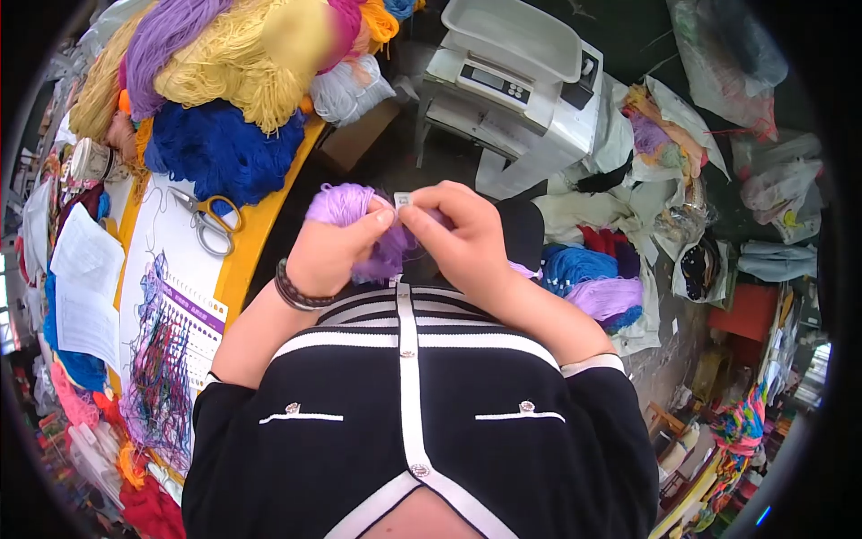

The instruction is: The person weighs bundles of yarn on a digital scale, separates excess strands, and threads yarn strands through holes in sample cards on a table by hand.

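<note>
In front of my chest, my left hand (337, 247) is closed around a skein of lilac yarn (339, 205), its thumb pressed toward the strands at the right. A dark braided bracelet (301, 292) circles that wrist. My right hand (460, 229) pinches a small whitish tag (403, 199) at the skein's right side, thumb and index finger together. Lilac strands run between the two hands, and some hang below them. Whether the tag is fastened to the yarn, I cannot tell.
Orange-handled scissors (208, 220) and a colour card with threads (202, 310) lie on the yellow-edged table at left. Dark blue yarn (215, 148) and pale yellow yarn (229, 76) are heaped behind. A digital scale (494, 85) stands ahead; bagged blue yarn (579, 268) is at right.
</note>
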`<act>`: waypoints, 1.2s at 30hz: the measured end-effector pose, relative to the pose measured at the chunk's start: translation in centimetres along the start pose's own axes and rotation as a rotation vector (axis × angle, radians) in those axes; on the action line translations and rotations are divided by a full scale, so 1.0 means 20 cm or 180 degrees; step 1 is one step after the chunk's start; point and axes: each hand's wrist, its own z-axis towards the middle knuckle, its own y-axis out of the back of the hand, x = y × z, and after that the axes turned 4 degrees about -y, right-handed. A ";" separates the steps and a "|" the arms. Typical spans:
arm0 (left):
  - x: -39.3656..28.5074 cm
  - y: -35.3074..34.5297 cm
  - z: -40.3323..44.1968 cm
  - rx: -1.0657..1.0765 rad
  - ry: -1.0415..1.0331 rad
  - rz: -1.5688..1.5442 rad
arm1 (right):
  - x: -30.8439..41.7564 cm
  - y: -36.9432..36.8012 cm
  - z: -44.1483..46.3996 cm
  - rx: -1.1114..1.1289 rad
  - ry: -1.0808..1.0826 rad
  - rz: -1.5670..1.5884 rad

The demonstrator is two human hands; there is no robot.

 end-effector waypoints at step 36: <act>-0.04 0.23 -0.01 -0.0358 -0.0228 0.1144 | -0.22 0.73 -0.13 -0.1605 -0.2327 0.0820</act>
